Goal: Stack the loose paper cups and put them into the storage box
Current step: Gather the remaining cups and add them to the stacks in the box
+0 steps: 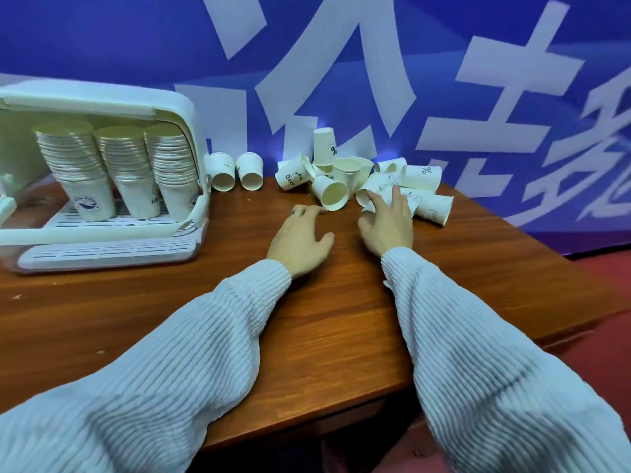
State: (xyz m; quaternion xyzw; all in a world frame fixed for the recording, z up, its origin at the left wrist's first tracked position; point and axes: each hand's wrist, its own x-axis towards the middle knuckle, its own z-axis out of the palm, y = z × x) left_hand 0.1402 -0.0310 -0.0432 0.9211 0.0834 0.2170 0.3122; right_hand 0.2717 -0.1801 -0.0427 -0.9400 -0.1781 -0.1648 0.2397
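Both hands spread, holding nothing: left hand [300,238] over table [136,319], right hand [387,223] fingers touching loose cups [355,175]; storage box [102,179] holds three stacks.

3 cup stacks [112,165]; 2 hands [341,230]; 1 storage box [102,104].

Both arms, in ribbed pale sleeves, reach forward from the table's near edge toward its far edge; the left hand [300,238] is palm down, fingers loosely spread and relaxed, holding nothing. The right hand [387,225] lies just beside it, palm down, fingers extended forward.
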